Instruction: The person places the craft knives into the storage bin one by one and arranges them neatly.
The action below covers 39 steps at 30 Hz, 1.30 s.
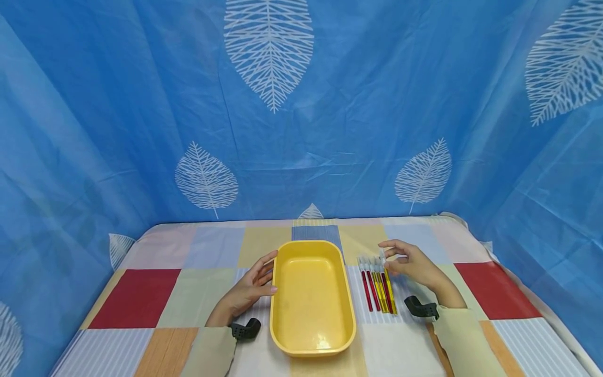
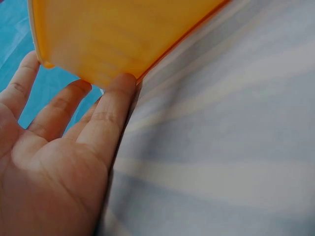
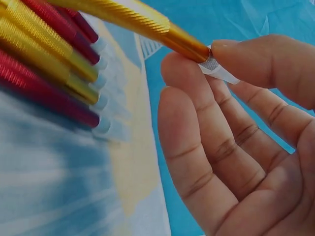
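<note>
A yellow rectangular tray (image 1: 312, 352) sits in the middle of the table. My left hand (image 1: 248, 288) is at its left side, fingers fairly straight; in the left wrist view the fingertips (image 2: 123, 83) touch its outer wall. To the right of the tray, my right hand (image 1: 413, 266) pinches a gold craft knife (image 3: 152, 22) between thumb and fingers near its clear-capped end. Its knurled metal handle slants over the other knives in the right wrist view. Several red and gold craft knives (image 1: 369, 290) with clear caps lie side by side between tray and right hand.
A patchwork-patterned cloth (image 1: 198, 293) covers the table. Behind it and at both sides hangs a blue curtain (image 1: 306, 136) with white leaf prints. Black camera mounts are strapped to both wrists.
</note>
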{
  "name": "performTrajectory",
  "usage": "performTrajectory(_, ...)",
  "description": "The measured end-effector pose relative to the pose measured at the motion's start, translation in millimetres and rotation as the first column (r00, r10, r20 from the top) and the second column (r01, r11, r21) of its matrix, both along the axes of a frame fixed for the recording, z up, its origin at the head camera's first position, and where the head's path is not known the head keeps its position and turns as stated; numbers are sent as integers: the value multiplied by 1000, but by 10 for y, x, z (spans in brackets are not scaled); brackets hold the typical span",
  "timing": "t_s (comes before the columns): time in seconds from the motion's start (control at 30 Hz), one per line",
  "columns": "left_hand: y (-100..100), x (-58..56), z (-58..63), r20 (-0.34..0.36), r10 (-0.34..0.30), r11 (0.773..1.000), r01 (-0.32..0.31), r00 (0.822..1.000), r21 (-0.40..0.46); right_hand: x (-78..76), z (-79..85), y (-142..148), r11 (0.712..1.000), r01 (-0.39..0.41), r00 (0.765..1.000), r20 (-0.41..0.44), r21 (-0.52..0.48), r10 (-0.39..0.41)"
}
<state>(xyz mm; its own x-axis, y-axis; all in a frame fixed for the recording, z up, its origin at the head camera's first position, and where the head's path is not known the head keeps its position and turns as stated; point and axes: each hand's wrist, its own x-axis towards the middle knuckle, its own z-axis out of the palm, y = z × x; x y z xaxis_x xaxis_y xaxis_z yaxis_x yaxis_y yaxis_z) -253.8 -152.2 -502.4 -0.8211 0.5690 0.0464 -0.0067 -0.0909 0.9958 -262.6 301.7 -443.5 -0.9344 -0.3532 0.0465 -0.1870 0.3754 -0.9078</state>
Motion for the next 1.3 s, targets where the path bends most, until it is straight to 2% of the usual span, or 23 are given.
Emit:
performTrajectory(0.3, -17, 18, -20, 7, 8, 1000, -8, 1000, -6, 18, 81, -109, 1000, -10, 1000, -2, -11, 10)
performTrajectory(0.63, -22, 0, -24, 19, 4, 1000, -4, 1000, 3, 37, 189, -274, 997, -57, 998, -34, -43, 56)
performTrajectory(1.3, 4, 16, -1, 7, 17, 1000, -17, 1000, 5, 3, 346, -642, 993, -92, 995, -55, -72, 88)
